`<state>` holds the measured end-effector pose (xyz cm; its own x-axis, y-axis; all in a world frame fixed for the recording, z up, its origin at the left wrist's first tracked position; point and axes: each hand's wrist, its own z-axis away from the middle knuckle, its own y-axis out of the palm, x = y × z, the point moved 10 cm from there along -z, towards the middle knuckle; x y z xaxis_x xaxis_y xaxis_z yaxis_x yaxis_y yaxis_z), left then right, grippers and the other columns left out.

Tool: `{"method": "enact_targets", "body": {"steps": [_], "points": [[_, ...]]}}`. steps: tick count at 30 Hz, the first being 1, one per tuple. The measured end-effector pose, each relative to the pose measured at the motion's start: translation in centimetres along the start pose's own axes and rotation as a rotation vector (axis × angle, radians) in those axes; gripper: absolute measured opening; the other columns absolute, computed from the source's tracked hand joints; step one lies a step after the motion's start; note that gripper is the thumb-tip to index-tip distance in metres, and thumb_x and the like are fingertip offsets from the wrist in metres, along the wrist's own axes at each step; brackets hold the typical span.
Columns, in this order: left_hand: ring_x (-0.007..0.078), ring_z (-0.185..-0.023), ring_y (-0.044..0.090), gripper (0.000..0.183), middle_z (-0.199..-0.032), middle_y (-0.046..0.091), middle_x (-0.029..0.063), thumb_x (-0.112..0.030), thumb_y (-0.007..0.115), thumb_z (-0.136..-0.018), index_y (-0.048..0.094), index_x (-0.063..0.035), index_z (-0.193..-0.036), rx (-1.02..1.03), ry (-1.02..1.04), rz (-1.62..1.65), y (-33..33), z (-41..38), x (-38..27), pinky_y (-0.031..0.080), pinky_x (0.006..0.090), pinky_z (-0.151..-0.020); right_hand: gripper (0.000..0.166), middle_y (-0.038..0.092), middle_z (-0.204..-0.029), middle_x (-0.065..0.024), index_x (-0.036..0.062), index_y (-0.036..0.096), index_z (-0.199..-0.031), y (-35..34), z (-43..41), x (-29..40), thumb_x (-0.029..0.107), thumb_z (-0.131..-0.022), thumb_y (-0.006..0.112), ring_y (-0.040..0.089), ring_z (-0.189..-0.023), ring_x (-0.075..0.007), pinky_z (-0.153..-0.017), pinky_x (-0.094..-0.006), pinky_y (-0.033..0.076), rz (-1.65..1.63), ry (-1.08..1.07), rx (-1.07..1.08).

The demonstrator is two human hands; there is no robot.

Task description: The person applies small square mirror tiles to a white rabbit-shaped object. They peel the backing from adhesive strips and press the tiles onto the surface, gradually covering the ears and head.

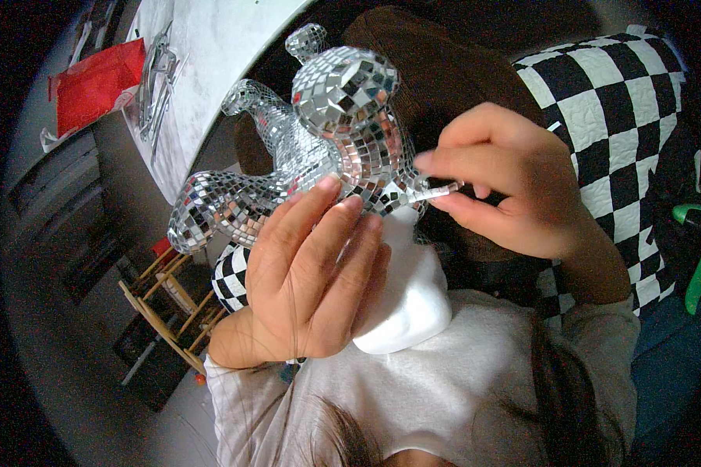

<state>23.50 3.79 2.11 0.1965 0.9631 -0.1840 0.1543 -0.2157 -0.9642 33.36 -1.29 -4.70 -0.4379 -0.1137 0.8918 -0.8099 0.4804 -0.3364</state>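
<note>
A sculpted figure [304, 146] with rounded limbs lies in front of my chest, mostly covered in small square mirror tiles. One limb, a smooth white part [409, 303], is bare and points toward my shirt. My left hand [315, 280] rests over the figure, fingertips on the tiled surface near where the tiling meets the white part. Between the thumb and fingers of my right hand [502, 181] is a short strip of mirror tiles [435, 192]. The strip's near end touches the figure at the edge of the tiling. My right fingertips partly hide its other end.
A marble-patterned table [210, 52] stands at upper left, with loose mirror-tile strips [159, 87] near its edge and a red bag [99, 84] beyond. Black-and-white checkered fabric [610, 111] lies at right, near a green-handled object [700, 274]. A wooden rack [163, 327] stands at lower left.
</note>
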Motion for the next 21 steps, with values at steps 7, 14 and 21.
{"method": "enact_targets", "body": {"steps": [7, 14, 21], "points": [[0.0367, -0.094, 0.063, 0.025, -0.096, 0.064, 0.0193, -0.005, 0.072, -0.067, 0.067, 0.0064, -0.088, -0.013, 0.03, 0.011, -0.03, 0.21, -0.04, 0.055, 0.0403, -0.074, 0.023, 0.06, -0.077, -0.0046, 0.0077, 0.069, -0.086, 0.05, 0.46, 1.31, 0.006, -0.066, 0.078, 0.06, -0.06, -0.0191, -0.049, -0.0291, 0.047, 0.073, -0.164, -0.033], [0.04, -0.095, 0.062, 0.025, -0.097, 0.062, 0.0225, -0.003, 0.071, -0.068, 0.067, 0.0086, -0.09, -0.032, 0.043, 0.054, -0.15, 0.67, -0.04, 0.055, 0.0442, -0.077, 0.022, 0.06, -0.077, -0.0047, 0.0081, 0.067, -0.085, 0.35, 0.44, 0.91, 0.005, -0.066, 0.078, 0.06, -0.06, -0.0192, -0.048, -0.0288, 0.046, 0.089, -0.132, -0.011], [0.0402, -0.094, 0.062, 0.028, -0.097, 0.061, 0.0214, -0.003, 0.071, -0.065, 0.067, 0.0088, -0.091, 0.021, 0.027, 0.03, 0.15, 0.28, -0.26, 0.054, 0.0433, -0.075, 0.023, 0.061, -0.076, -0.0052, 0.0078, 0.067, -0.084, 0.24, 0.16, 0.74, 0.003, -0.065, 0.078, 0.06, -0.059, -0.0193, -0.048, -0.0287, 0.046, 0.07, -0.108, -0.032]]}}
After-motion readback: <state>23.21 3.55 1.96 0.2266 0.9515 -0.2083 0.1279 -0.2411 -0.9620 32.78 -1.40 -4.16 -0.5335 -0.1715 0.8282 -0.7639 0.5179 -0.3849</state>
